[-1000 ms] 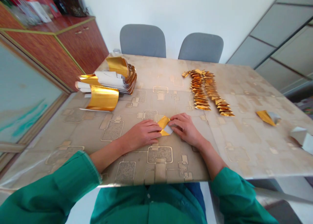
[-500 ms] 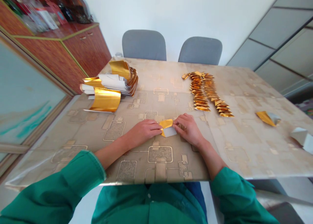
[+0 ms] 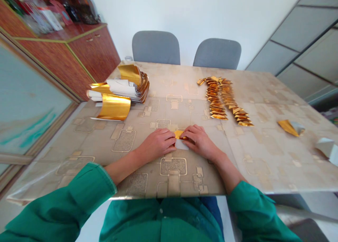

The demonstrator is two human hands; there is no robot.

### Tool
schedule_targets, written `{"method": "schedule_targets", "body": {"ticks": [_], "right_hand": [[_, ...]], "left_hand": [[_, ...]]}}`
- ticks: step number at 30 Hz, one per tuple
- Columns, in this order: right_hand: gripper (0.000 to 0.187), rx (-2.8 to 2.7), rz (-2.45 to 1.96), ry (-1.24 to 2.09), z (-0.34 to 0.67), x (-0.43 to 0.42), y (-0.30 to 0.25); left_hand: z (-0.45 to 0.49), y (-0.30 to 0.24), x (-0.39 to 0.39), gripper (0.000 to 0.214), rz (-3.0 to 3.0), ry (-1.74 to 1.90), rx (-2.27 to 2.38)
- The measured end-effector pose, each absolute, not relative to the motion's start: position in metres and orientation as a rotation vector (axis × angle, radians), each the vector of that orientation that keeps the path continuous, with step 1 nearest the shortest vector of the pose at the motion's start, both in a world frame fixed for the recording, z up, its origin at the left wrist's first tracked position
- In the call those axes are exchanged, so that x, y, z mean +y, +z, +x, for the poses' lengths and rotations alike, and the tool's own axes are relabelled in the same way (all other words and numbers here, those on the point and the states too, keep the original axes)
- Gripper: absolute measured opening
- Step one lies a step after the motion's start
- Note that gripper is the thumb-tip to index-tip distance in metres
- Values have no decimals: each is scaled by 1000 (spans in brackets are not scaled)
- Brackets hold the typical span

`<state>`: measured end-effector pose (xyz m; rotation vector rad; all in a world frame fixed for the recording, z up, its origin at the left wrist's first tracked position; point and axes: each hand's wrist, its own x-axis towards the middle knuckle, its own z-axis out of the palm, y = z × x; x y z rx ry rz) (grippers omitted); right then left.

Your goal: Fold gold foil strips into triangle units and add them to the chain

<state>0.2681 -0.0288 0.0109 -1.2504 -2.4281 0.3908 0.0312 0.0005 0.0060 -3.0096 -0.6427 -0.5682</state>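
A small piece of gold foil paper (image 3: 180, 139) with a white underside lies on the patterned table (image 3: 148, 171) right in front of me. My left hand (image 3: 157, 143) and my right hand (image 3: 200, 140) meet over it, fingertips pinched down on its folded top edge. Only a sliver of gold and a white flap show between the fingers. Both arms wear green sleeves.
A stack of curled gold and white sheets (image 3: 118, 90) sits at the left rear. Two rows of folded gold pieces (image 3: 224, 99) lie at the right rear. A loose folded gold piece (image 3: 290, 127) and a white folded piece (image 3: 326, 147) rest far right. Two grey chairs (image 3: 155, 46) stand behind.
Both hands have closed in on the paper, folding its gold flap down. Less of the gold side shows now than before.
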Motion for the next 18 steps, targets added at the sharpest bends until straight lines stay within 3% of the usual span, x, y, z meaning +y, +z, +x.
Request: {"method": "schedule_targets", "body": {"ticks": [7,12,18], "right_hand": [[16,-2422,-1234,456,272,-29,11],[40,-2456,-1191,539,278,-31,14],[32,-2452,-1223,488,274,-32,14]], "left_hand": [[40,8,0,19,-2989,-481,-642],[36,15,-2,18,-3031,-451,-643],[30,20,9,16,-3033,-362,-470]]}}
